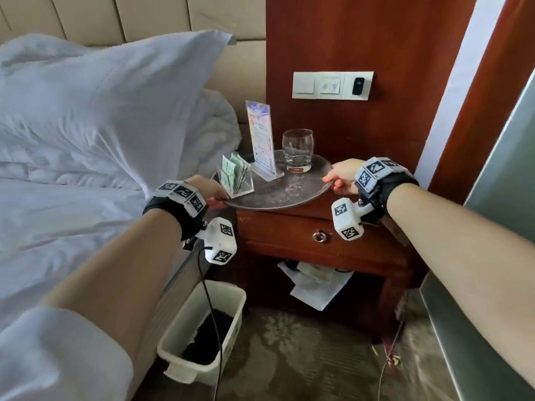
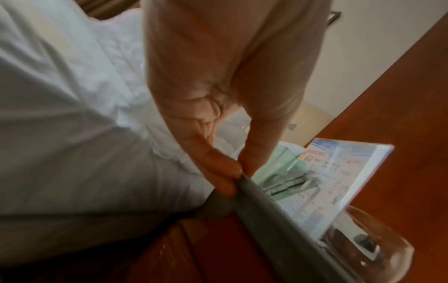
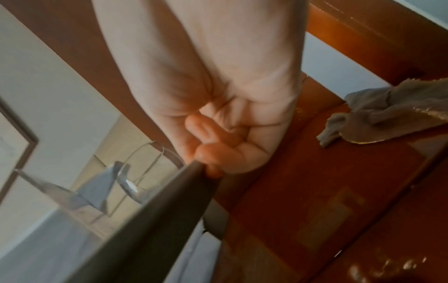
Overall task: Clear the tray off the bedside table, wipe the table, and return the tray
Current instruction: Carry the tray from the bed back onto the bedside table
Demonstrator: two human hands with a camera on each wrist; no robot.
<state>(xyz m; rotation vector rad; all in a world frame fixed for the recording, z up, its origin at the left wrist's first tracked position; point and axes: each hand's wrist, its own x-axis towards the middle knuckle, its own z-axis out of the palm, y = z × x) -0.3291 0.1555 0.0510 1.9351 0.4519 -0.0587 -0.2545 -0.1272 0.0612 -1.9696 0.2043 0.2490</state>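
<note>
- The bed [image 1: 72, 227] with white sheets is the landmark.
- A white pillow [image 1: 110, 105] leans at its head.
- A white waste bin [image 1: 202, 328] stands on the floor right of it.
- A switch panel [image 1: 331, 85] is on the wooden wall further right.
- Papers [image 1: 315, 285] lie low, right of the bin.

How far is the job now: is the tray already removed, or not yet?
Nothing finished yet. In hand: left hand and right hand grip opposite rims of the tray, loaded with the glass, at the bedside table. Left: wiping with the cloth, returning the tray.
</note>
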